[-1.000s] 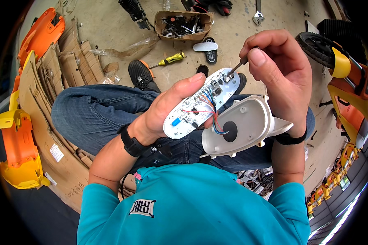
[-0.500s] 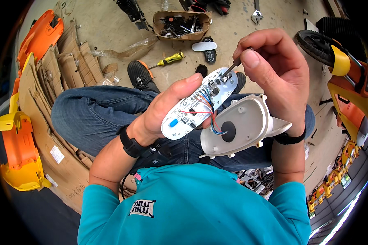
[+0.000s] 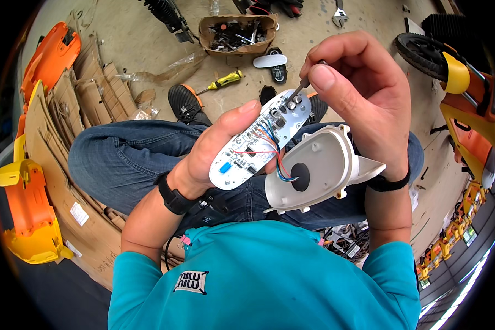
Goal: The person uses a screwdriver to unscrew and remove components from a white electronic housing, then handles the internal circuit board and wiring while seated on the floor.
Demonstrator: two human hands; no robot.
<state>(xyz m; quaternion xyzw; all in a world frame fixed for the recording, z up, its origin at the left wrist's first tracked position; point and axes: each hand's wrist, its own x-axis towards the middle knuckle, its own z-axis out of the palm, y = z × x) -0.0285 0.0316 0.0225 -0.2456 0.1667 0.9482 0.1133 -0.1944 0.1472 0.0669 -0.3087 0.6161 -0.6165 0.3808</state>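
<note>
A long oval white circuit board [image 3: 239, 157] lies tilted in my left hand [image 3: 214, 140], gripped by its edge with the thumb along the upper side. Between thumb and fingers, my right hand [image 3: 363, 88] pinches a small dark screwdriver [image 3: 305, 82]. Its tip meets the board's far end, beside round metal parts. Thin coloured wires [image 3: 280, 165] run from the board into a white plastic housing [image 3: 327, 159], open side up, below my right hand. A dark round patch [image 3: 300, 177] sits inside the housing. What supports the housing underneath is hidden.
Ahead on the floor are a cardboard box [image 3: 203, 41] of small metal parts, a yellow screwdriver [image 3: 225, 80], a dark remote-like device [image 3: 279, 72] and an adjustable wrench [image 3: 340, 16]. Flattened cardboard [image 3: 60, 187] and orange-yellow shells [image 3: 30, 214] lie left; a wheeled orange-yellow machine [image 3: 467, 110] stands right.
Both hands, the board and the housing appear slightly further left, as the whole view has shifted a little. The screwdriver's tip stays at the board's far end, and both grips are unchanged.
</note>
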